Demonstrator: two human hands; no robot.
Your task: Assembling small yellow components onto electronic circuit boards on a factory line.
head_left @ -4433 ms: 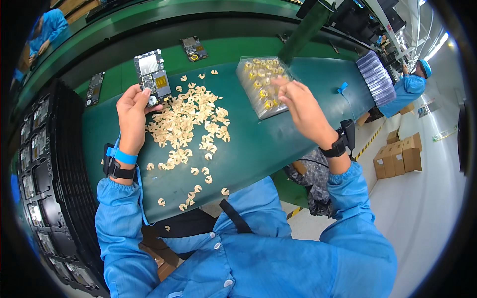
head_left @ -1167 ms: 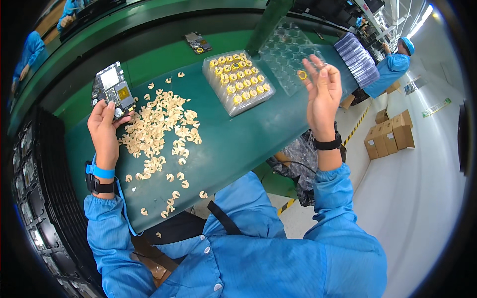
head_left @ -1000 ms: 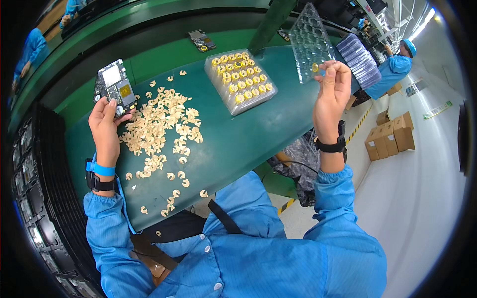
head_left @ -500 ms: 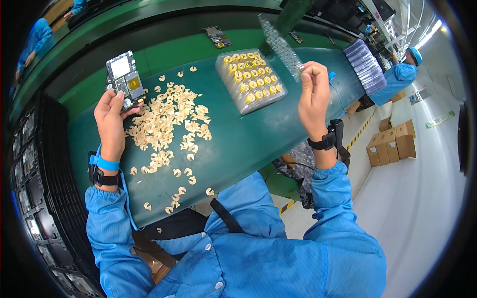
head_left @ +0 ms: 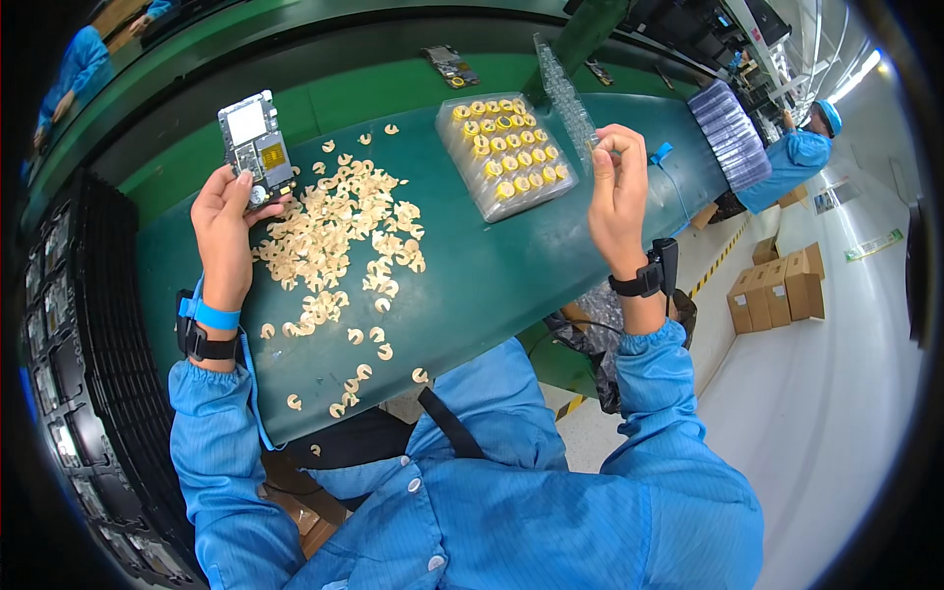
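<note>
The left hand (head_left: 224, 236) pinches a circuit board (head_left: 246, 123) just above cream C-shaped pieces (head_left: 320, 236) heaped on the green table (head_left: 472, 295) — the right hand (head_left: 619, 192) pinches a clear plastic tray (head_left: 564, 93), tilted nearly edge-on.

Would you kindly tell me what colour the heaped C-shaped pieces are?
The C-shaped pieces are pale beige, clearest in the head view.

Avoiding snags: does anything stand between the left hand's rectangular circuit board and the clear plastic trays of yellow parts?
Only beige C-shaped pieces on the green tabletop; nothing visible rises between board and trays.
</note>
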